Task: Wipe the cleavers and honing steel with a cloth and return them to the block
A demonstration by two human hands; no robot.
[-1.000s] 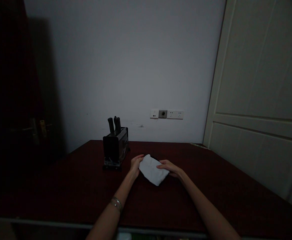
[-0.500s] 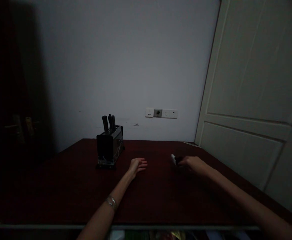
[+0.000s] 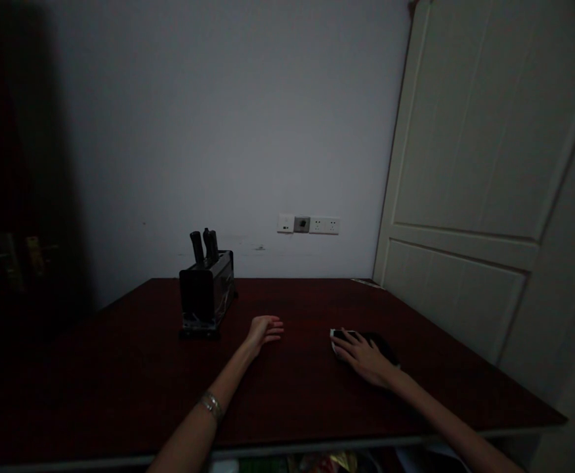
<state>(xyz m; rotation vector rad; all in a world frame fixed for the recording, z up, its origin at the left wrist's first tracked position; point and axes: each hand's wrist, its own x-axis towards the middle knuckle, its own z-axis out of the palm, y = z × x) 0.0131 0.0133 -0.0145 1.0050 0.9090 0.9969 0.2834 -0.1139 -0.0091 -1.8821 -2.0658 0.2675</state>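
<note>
My right hand (image 3: 363, 358) lies with its fingers spread over a flat dark object with a white edge (image 3: 380, 343). That object is on the dark red tabletop, and my palm and fingers hide much of it, so its kind is hard to make out. My left hand (image 3: 262, 334) rests on its side at the middle of the table, fingers stretched out and slightly apart, with nothing in it. To its left stands a dark knife block (image 3: 207, 289) with three black handles (image 3: 203, 245) sticking up from its top.
The red-brown table (image 3: 287, 410) reaches back to a pale wall with a row of sockets (image 3: 308, 225). A white panelled door (image 3: 457, 289) stands along the right. Below the table's front edge, several colourful items (image 3: 337, 462) show dimly. At far left is a dark door with a handle.
My right hand has brought the flat object down onto the table, nearer to me, and its fingers have spread over it. My left hand stays in about the same place.
</note>
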